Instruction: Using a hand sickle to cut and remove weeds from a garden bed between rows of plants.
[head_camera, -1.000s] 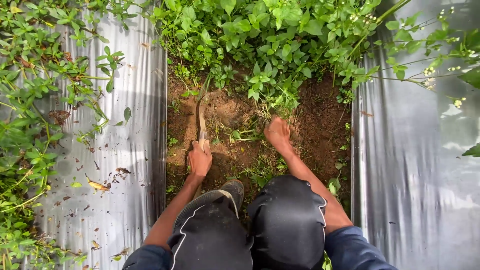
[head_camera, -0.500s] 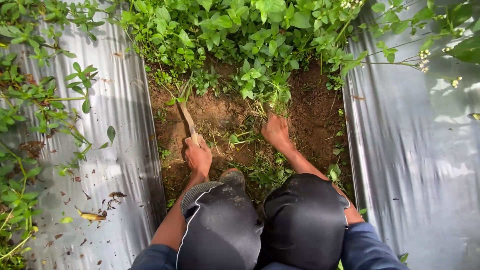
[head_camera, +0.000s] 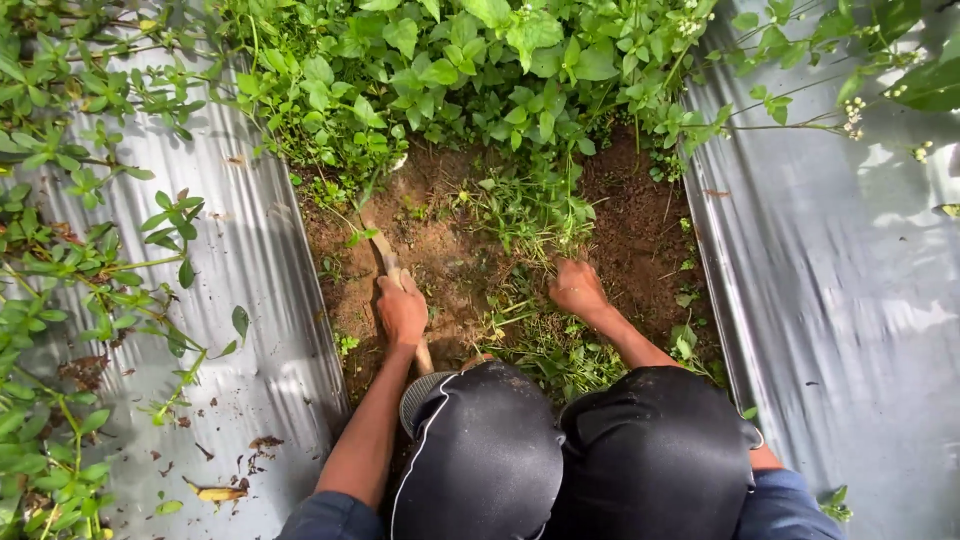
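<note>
While gripped: tool (head_camera: 385, 255), weeds (head_camera: 535, 215).

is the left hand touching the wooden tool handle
Touching. The head view shows the left hand wrapped around the wooden tool handle, which sticks out above the fist.

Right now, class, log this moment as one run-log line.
left hand: grips wooden-handled tool | right hand: grasps weeds | soil: between silver sheets

Outdoor crop plot, probably a farm bed row: bare soil furrow (head_camera: 640, 230) running between two strips of silver plastic mulch sheeting (head_camera: 850, 300), leafy weeds (head_camera: 470, 70) spreading across it, fallen leaves and soil crumbs on the left sheet (head_camera: 250, 330).
</note>
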